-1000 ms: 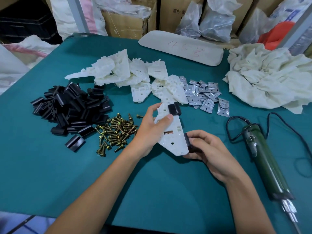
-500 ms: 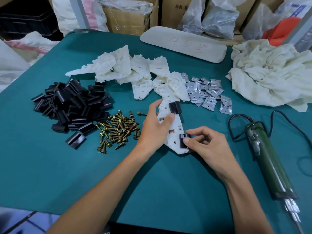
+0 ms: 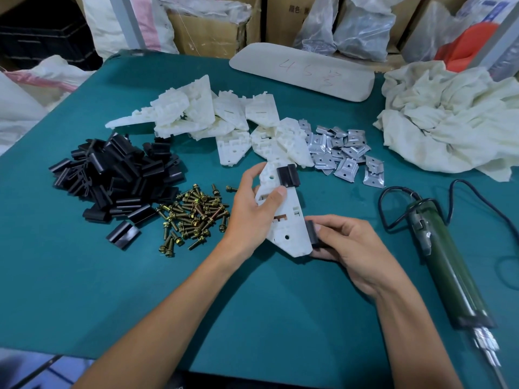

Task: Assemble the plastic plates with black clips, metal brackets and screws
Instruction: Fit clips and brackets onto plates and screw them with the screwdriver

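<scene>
**A:** State the parts in hand, by count.

**B:** One white plate, over the middle of the tabletop. There are two black clips on it. The far clip sits on its upper end and the near clip is at its lower right edge.

**A:** Grip status?

**B:** The left grip is clamped on the plate, thumb across its face. The right grip is clamped on the near clip, pinching it at the plate edge.

**A:** Stock?

**B:** Four heaps, none countable piece by piece:
- spare plates toward the far edge
- clip heap toward the left edge
- screws just left of the left grip
- metal brackets right of the spare plates

One loose clip and one stray screw lie apart from their heaps. One electric screwdriver lies along the right edge. One crumpled cloth is at the far right corner.

**A:** Markings?

**B:** One pale board at the far edge carries red handwriting, "45" plus illegible strokes.
</scene>
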Tool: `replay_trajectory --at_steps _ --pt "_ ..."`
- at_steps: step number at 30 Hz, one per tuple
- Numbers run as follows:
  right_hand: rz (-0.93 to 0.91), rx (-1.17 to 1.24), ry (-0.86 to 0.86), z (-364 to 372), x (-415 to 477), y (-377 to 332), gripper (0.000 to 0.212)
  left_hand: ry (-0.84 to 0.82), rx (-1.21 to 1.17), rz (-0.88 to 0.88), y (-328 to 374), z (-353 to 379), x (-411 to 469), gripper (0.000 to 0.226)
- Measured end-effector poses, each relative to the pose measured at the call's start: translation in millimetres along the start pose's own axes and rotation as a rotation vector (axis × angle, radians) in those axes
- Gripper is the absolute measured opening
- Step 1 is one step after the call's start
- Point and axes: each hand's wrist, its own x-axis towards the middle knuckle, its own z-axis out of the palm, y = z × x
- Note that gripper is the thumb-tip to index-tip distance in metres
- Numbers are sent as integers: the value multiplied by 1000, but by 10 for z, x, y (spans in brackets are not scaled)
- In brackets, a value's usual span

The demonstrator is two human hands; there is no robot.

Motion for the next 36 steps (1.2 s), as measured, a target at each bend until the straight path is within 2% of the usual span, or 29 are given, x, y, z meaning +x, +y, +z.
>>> replay_trajectory --at_steps 5,12,17,20,25,28,30,32,34,36 --pt "-64 -15 39 27 4 33 20 35 31 -1 -19 18 -8 48" --pt "-219 -223 144 79 45 88 19 93 230 46 -6 28 -43 50" --pt "-245 -223 139 63 39 94 19 78 157 13 11 10 -23 49" --pt "-244 -219 112 51 23 72 20 53 135 -5 2 4 -8 49" --pt "-249 -242 134 52 26 69 12 -50 236 18 12 13 -30 53" --pt "-216 -188 143 28 62 48 23 -160 281 33 46 39 -68 52" --pt "-167 -160 112 -49 87 10 31 -207 377 37 115 38 -59 51" --pt "-148 -221 122 -160 109 -30 37 -146 514 140 191 32 42 49" --pt "-160 -350 172 -231 134 -46 35 -24 669 255 287 40 260 45" --pt "-206 -438 242 -223 165 -22 27 -20 816 319 370 97 552 43"
